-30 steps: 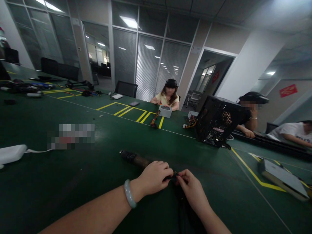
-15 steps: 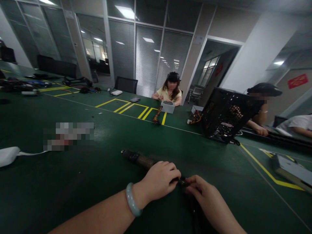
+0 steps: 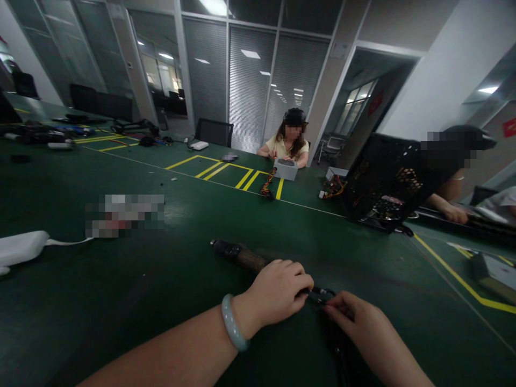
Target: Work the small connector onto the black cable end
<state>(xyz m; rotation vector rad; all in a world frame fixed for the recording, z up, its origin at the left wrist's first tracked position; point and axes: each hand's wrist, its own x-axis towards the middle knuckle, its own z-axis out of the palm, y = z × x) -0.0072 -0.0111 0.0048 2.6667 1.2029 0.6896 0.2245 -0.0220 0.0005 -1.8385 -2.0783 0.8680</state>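
Fingertip grip — right hand [image 3: 363,318], dark piece [image 3: 317,296]

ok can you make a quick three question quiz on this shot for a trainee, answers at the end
1. True or false: the pale green bracelet sits on the wrist of the left hand.
2. Multiple choice: what colour are the marking lines on the green table?
A) red
B) yellow
C) blue
3. Short answer: what do the fingers of the right hand pinch?

Key:
1. True.
2. B.
3. A small dark piece that spans the gap between both hands; it is too dark and small to tell exactly what it is.
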